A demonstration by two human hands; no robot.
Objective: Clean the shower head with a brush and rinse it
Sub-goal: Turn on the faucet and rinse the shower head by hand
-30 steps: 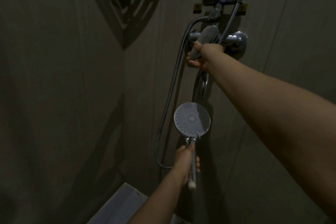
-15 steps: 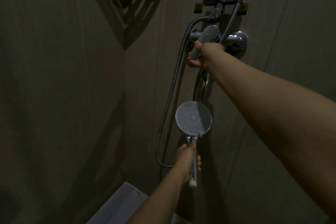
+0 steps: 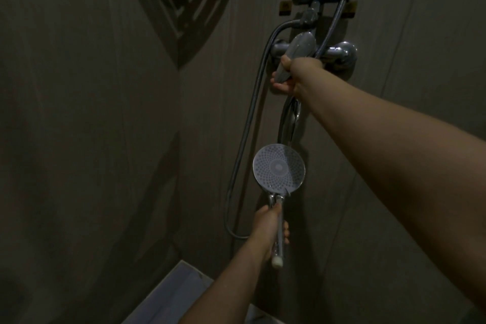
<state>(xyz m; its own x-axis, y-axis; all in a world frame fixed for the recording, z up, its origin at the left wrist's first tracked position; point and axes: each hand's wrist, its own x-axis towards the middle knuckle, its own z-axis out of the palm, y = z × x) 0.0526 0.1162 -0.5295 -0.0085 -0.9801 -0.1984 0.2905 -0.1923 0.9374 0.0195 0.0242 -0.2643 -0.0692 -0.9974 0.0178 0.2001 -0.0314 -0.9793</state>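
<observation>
Dimly lit, a tiled shower corner seen from the person's own eyes. At the centre of view, slightly toward five o'clock, the round, grey-faced handheld shower head with a chrome stem (image 3: 279, 167) is held upright, its dotted nozzle face turned toward the viewer. The left hand (image 3: 268, 226), coming up from six o'clock, is clenched around the stem just below the disc; a slim rod with a pale rounded tip (image 3: 279, 234) lies along the stem in the same grip and juts out below the fist, possibly the brush, though it is too dark to tell. At one o'clock the right hand (image 3: 292, 75) is wrapped around the chrome lever handle of the wall mixer tap (image 3: 297, 56). A flexible metal hose (image 3: 244, 134) loops down the wall at the left of the tap. No water is visible. By the look of it, the head is light and rigid, its chrome smooth and likely slippery when wet, so the stem near the disc is the surest hold; the hose may tug sideways.
</observation>
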